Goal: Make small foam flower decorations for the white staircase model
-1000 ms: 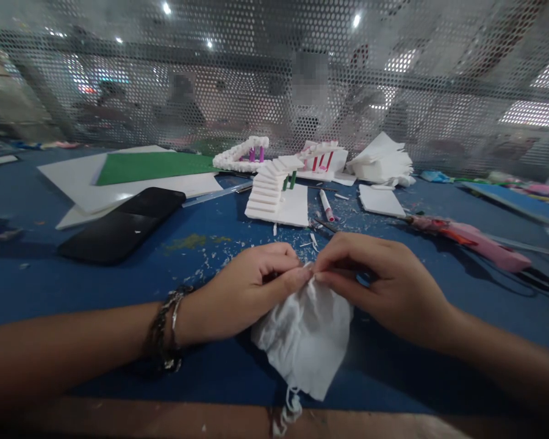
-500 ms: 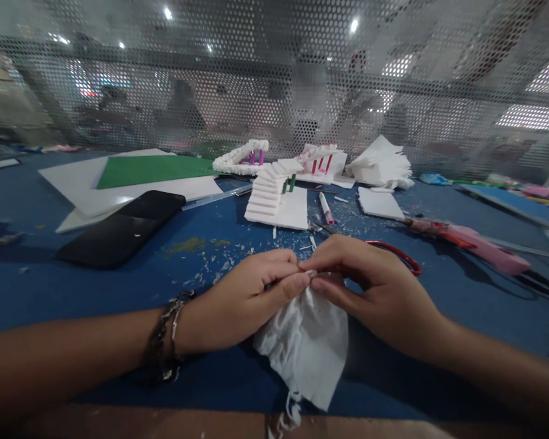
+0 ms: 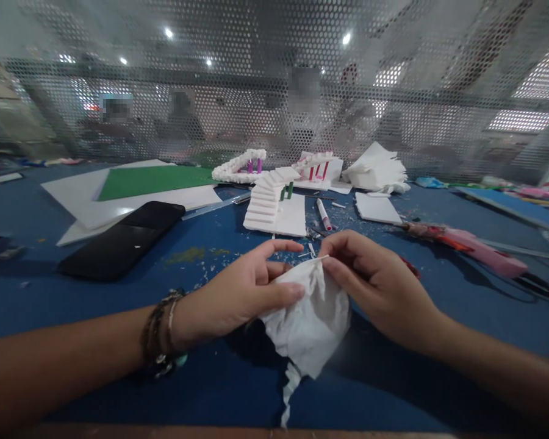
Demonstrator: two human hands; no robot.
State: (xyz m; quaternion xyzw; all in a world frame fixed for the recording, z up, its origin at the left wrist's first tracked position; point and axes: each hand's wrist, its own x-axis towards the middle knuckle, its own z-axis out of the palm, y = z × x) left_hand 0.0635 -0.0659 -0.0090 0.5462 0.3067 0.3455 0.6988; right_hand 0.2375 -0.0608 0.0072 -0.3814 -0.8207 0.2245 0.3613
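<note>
A crumpled white tissue lies on the blue table right in front of me, between my hands. My left hand has its thumb pressed on the tissue's left edge, and its index finger is lifted above. My right hand pinches the tissue's top edge between thumb and fingers. A thin white sliver sticks out at the pinch. A torn strip of tissue trails toward the table's near edge.
Behind my hands stand white foam staircase models with green and red posts, a marker, foam sheets, a black phone, a green sheet and a pink glue gun. A perforated metal screen closes the back; people sit beyond it.
My hands have drawn slightly apart. The left index finger has lifted off the tissue. The tissue's top has been pulled up and the camera has tilted a little.
</note>
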